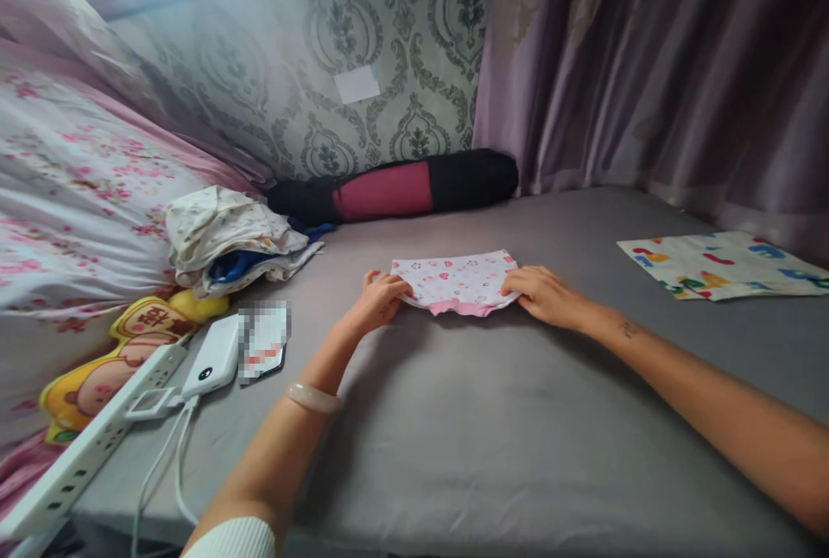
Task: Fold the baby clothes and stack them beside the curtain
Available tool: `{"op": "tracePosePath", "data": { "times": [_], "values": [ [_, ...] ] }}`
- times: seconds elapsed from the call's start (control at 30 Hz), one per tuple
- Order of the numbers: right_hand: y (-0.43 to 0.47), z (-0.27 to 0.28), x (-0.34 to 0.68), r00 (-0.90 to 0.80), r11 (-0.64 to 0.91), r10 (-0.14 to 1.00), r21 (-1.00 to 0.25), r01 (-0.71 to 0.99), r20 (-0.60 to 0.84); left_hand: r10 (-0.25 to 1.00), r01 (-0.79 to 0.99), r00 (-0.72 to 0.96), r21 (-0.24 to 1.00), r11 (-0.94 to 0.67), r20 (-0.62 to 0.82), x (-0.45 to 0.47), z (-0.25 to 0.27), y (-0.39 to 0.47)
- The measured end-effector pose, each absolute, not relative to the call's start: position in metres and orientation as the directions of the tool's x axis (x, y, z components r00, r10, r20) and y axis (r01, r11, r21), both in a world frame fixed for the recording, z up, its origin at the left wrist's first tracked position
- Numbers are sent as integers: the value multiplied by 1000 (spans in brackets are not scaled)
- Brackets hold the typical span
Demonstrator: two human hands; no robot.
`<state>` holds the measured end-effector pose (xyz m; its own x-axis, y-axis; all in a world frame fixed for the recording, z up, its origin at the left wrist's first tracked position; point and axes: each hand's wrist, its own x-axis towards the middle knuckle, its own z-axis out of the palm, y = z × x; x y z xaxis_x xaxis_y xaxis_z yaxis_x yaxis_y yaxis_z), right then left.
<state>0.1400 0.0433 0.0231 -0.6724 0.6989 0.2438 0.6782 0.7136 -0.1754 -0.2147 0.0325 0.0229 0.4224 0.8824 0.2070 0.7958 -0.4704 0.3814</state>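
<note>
A small white garment (457, 277) with pink and red prints and a pink trimmed edge is spread between my hands, over the grey bed sheet (492, 428). It looks like a folded child's shirt; its exact kind is hard to tell. My left hand (383, 294) pinches its left corner, and a pale bangle (314, 397) circles that wrist. On the other side, my right hand (544, 294) has its fingers closed on the right corner. The pink edge faces me.
A folded colourful cloth (725, 264) lies at the right. Crumpled clothes (226, 234) are piled at left, near a yellow plush toy (123, 355), a power strip (91, 446), a white power bank (213, 355) with cables and a blurred card (264, 340). A black-and-maroon roll (389, 188) rests along the wall.
</note>
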Motion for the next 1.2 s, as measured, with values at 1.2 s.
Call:
{"op": "tracePosePath", "data": {
  "times": [1.2],
  "values": [
    [91,-12,33,-428,425,904,-111,898,-2,959,966,244,48,-253,141,-106,-16,80]
  ]
}}
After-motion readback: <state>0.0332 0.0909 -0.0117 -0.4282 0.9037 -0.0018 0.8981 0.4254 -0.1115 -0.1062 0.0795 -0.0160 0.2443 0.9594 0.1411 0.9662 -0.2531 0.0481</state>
